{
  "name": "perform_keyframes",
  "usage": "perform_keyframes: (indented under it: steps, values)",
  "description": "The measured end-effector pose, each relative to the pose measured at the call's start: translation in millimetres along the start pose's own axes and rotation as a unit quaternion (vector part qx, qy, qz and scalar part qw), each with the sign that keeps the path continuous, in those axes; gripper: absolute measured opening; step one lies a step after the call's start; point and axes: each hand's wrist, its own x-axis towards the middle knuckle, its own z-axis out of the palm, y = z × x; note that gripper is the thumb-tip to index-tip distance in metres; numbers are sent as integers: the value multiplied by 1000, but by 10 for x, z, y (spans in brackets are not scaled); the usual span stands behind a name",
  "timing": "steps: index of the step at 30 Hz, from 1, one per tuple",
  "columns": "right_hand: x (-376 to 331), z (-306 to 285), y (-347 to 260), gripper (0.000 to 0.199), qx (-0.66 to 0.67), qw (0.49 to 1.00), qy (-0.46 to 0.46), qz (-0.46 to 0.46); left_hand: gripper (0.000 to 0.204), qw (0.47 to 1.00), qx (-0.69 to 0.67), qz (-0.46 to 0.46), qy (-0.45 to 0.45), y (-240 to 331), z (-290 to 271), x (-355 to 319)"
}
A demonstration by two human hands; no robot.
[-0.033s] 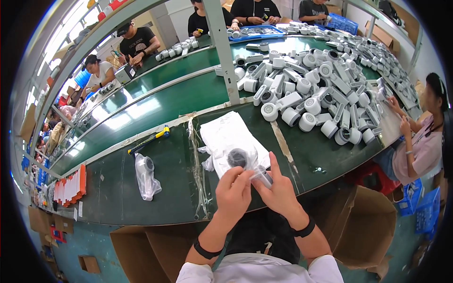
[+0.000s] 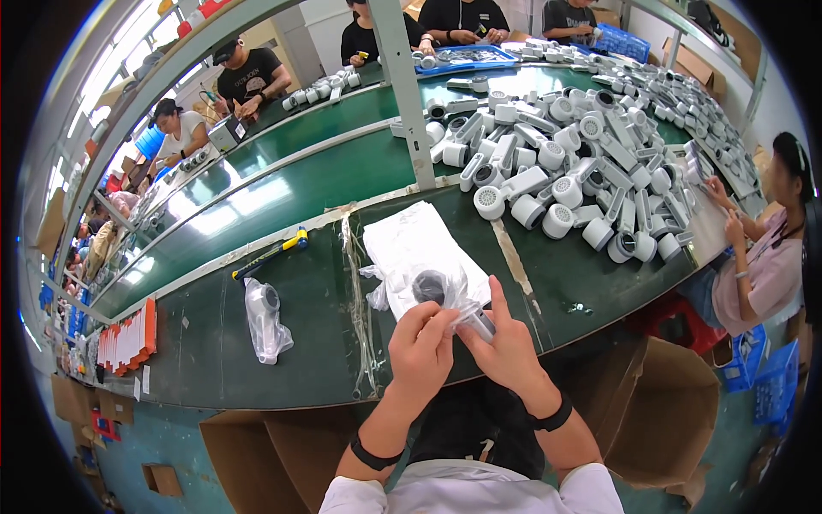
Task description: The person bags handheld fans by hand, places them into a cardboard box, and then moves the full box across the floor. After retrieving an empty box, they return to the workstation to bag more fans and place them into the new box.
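A light grey handheld device with a round dark-faced head (image 2: 430, 286) lies partly inside a clear plastic bag (image 2: 461, 291). My left hand (image 2: 423, 344) pinches the bag's film just below the head. My right hand (image 2: 507, 343) is closed round the device's handle (image 2: 483, 325), thumb along it and index finger pointing away. Beneath them is a stack of thin white bags (image 2: 415, 233) on the dark green bench (image 2: 321, 343). To the left, another bagged handheld device (image 2: 269, 321) rests flat, below a yellow-and-black hammer-like tool (image 2: 272, 253).
A large heap of unbagged grey devices (image 2: 565, 163) covers the bench's far right. A metal post (image 2: 408, 103) rises beyond the bags. Orange-and-white flat cartons (image 2: 128, 336) lie far left. Open cardboard boxes (image 2: 664, 411) stand below the edge. A co-worker (image 2: 758, 265) sits right; others work behind.
My left hand has shifted very slightly left with the bag's film. All else looks the same.
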Motion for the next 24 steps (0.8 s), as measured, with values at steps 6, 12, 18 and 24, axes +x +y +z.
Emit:
perform_keyframes:
  steps: [6, 12, 18, 24]
  values:
    - [84, 40, 10, 76, 77, 996, 48, 2, 17, 962, -177, -21, -206, 117, -83, 0]
    - [116, 118, 48, 40, 416, 906, 61, 48, 27, 908, -314, -166, -224, -21, -288, -108]
    - [18, 262, -231, 39, 562, 820, 31, 107, 44, 778, -484, -393, -72, -229, -61, -163]
    - [8, 414, -268, 30, 407, 907, 58, 85, 48, 645, -577, -496, -71, -86, -116, -150]
